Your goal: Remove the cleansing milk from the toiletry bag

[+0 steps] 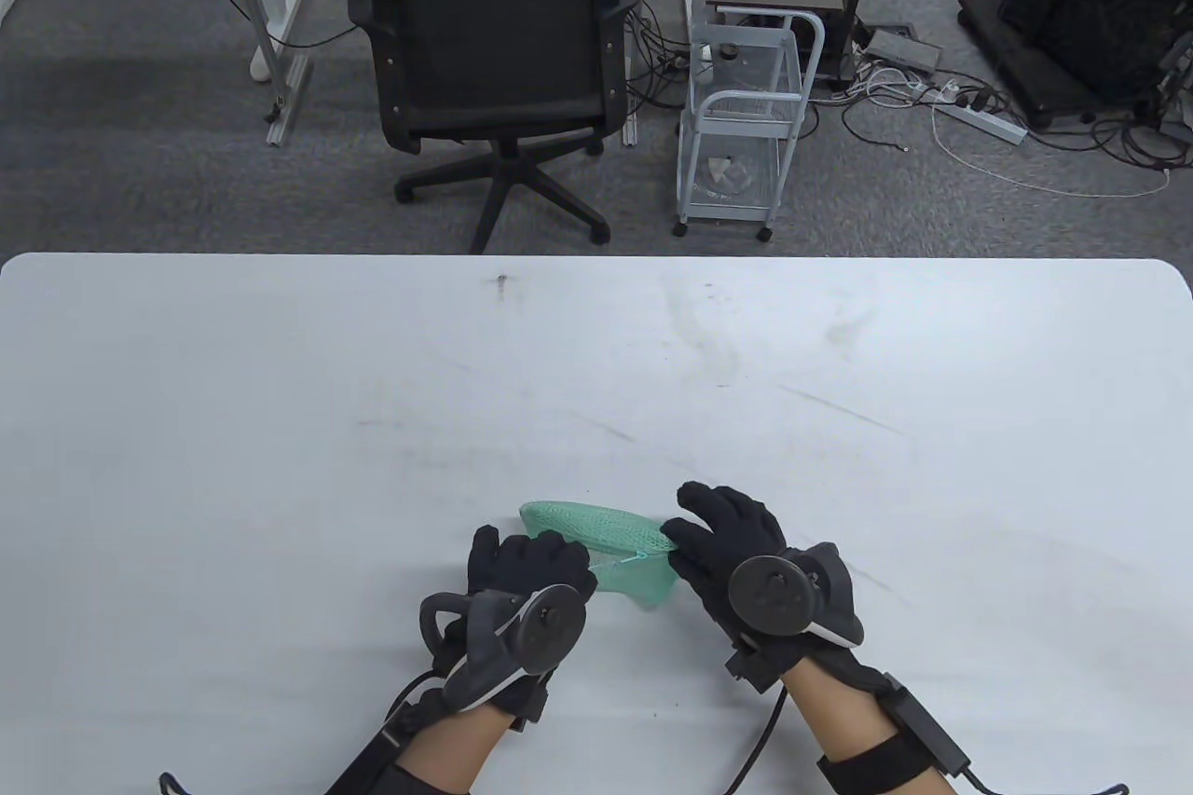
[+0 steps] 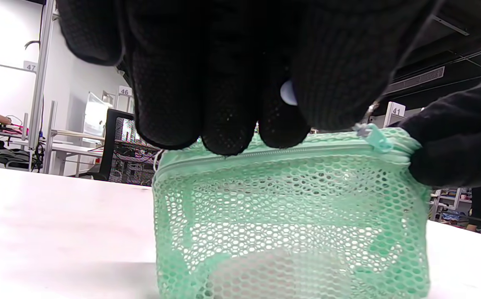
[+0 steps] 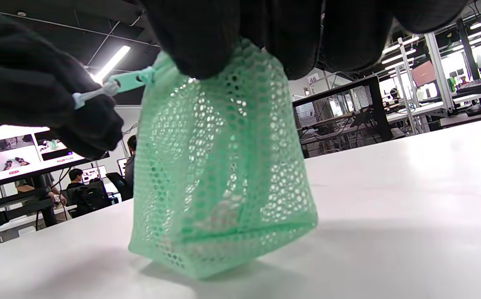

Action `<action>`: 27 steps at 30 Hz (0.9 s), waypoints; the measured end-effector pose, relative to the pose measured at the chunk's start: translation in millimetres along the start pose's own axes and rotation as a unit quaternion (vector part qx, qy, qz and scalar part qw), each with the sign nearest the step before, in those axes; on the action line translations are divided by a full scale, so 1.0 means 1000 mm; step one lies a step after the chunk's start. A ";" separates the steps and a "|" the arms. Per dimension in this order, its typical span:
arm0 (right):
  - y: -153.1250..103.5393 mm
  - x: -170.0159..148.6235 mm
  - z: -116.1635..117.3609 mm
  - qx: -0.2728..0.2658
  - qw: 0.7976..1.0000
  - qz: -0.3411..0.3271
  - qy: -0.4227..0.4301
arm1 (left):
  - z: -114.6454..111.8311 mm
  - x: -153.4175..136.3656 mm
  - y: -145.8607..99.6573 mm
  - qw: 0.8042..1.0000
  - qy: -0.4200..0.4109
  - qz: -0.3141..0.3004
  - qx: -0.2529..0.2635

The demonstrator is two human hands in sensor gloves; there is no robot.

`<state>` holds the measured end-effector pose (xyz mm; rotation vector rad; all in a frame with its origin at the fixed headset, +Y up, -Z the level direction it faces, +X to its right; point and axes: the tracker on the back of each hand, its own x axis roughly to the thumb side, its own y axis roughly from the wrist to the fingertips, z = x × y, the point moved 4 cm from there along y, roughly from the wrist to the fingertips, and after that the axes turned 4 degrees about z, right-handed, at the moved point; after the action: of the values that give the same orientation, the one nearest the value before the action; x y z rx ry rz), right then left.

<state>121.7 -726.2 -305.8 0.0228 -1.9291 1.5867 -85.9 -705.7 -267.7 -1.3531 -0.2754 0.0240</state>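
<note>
Green mesh toiletry bag stands on the white desk, near its front edge, between both hands. Right hand pinches the top end of the bag. Left hand pinches the zipper pull, its fingers closed on the tab. Through the mesh a pale shape lies at the bottom; I cannot tell if it is the cleansing milk.

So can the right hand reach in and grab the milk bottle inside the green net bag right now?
Probably not yet. The green mesh toiletry bag still looks zipped along its top; the left hand pinches the zipper pull while the right hand holds the bag's end. A pale shape shows faintly inside.
</note>
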 end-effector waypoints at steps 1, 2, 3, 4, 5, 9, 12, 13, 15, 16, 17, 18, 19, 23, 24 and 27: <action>0.000 0.000 -0.001 -0.002 1.000 -0.001 -0.004 | 0.000 0.000 0.000 1.000 -0.001 0.001 -0.001; 0.000 -0.001 -0.001 -0.002 1.000 0.000 -0.006 | 0.000 -0.001 0.000 1.000 0.000 0.002 0.000; 0.000 -0.002 -0.001 -0.001 1.000 0.000 -0.006 | 0.000 -0.001 0.000 1.000 0.000 0.003 0.000; 0.000 -0.003 -0.001 -0.001 1.000 0.002 -0.005 | 0.000 -0.002 0.001 1.000 0.001 0.006 -0.001; 0.000 -0.005 -0.001 0.000 1.000 0.004 -0.004 | 0.000 -0.003 0.002 1.000 0.000 0.007 -0.002; -0.001 -0.010 -0.002 0.001 1.000 0.010 -0.007 | 0.000 -0.007 0.004 1.000 0.001 0.013 -0.003; 0.000 -0.013 -0.004 -0.002 1.000 0.013 -0.009 | -0.001 -0.010 0.004 1.000 0.002 0.017 -0.003; 0.000 -0.015 -0.005 -0.002 1.000 0.014 -0.012 | -0.001 -0.012 0.005 1.000 0.004 0.020 -0.003; 0.000 -0.017 -0.006 -0.004 1.000 0.016 -0.021 | -0.001 -0.014 0.005 1.000 0.004 0.024 -0.004; 0.000 -0.018 -0.006 -0.004 1.000 0.017 -0.023 | -0.001 -0.015 0.005 1.000 0.004 0.025 -0.005; 0.000 -0.019 -0.006 -0.003 0.999 0.020 -0.025 | -0.001 -0.016 0.006 1.000 0.003 0.027 -0.005; 0.000 -0.020 -0.006 -0.004 0.999 0.021 -0.025 | -0.001 -0.018 0.006 1.000 0.003 0.029 -0.006; 0.000 -0.021 -0.006 -0.003 0.999 0.023 -0.025 | -0.001 -0.019 0.006 1.000 0.003 0.030 -0.006; 0.000 -0.024 -0.006 -0.002 0.999 0.026 -0.032 | -0.001 -0.022 0.007 0.999 0.002 0.035 -0.008; 0.000 -0.025 -0.007 -0.001 0.999 0.028 -0.033 | -0.001 -0.023 0.007 0.999 0.002 0.037 -0.009; 0.000 -0.026 -0.006 0.001 0.999 0.030 -0.036 | -0.001 -0.027 0.009 0.999 0.000 0.043 -0.012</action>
<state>145.2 -730.3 -317.9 0.0238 -1.9992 1.6480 -110.2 -709.7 -281.0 -1.3875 -0.2179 0.0919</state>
